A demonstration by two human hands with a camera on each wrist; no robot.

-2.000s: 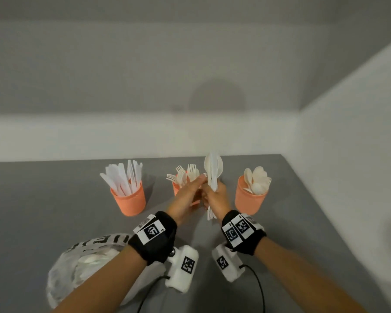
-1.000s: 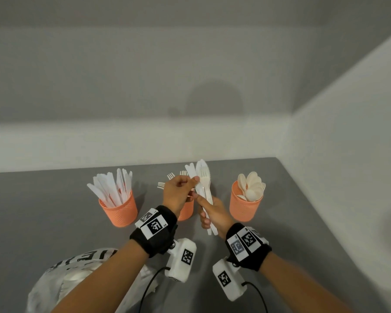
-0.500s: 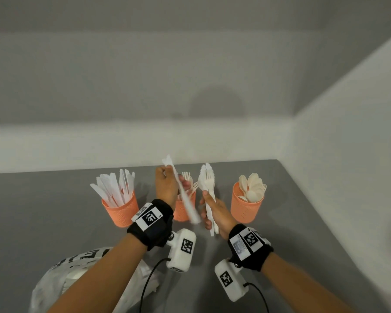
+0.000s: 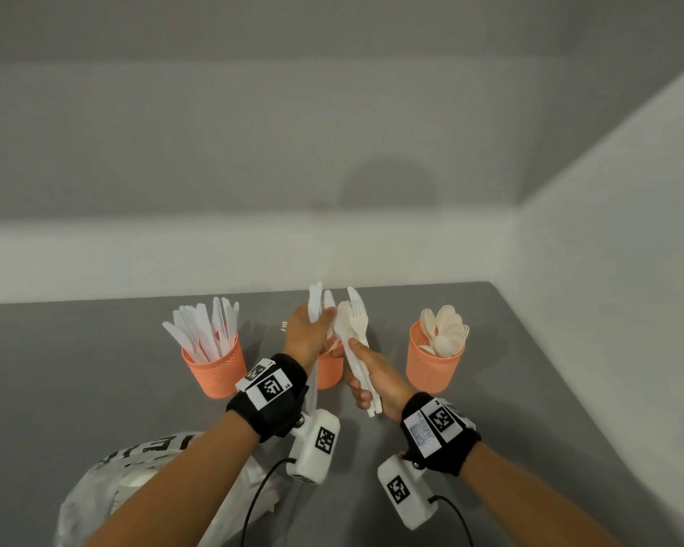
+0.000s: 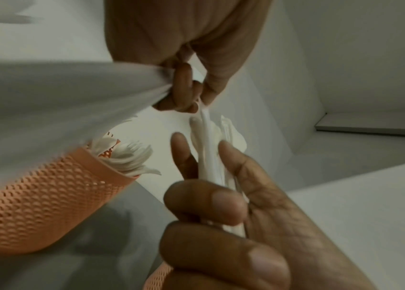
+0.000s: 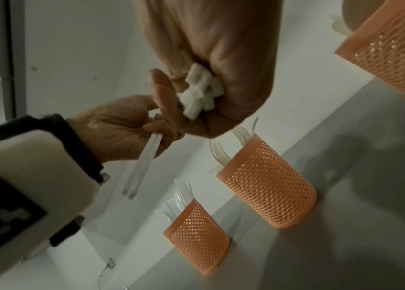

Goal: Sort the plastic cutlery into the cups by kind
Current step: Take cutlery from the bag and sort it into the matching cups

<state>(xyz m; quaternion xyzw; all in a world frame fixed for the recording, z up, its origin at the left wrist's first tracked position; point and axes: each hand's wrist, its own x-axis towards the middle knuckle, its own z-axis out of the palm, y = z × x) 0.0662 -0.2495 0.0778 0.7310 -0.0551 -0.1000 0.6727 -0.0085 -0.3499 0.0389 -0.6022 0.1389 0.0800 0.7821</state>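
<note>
The right hand (image 4: 372,379) squeezes a bunch of thin white plastic knives, forks & spoons (image 4: 354,329) above the middle orange mesh cup (image 4: 329,369), the left hand (image 4: 307,337) pinches two white knives (image 4: 315,305): light, bendy, slippery, so prob. best held mid-handle.

We see three orange cups (image 4: 215,373), matt perforated plastic mesh; white cutlery (image 4: 355,329), smooth matt plastic; grey table (image 4: 76,369) matt; lower-left bag (image 4: 95,491) thin, crinkly, glossy plastic.
</note>
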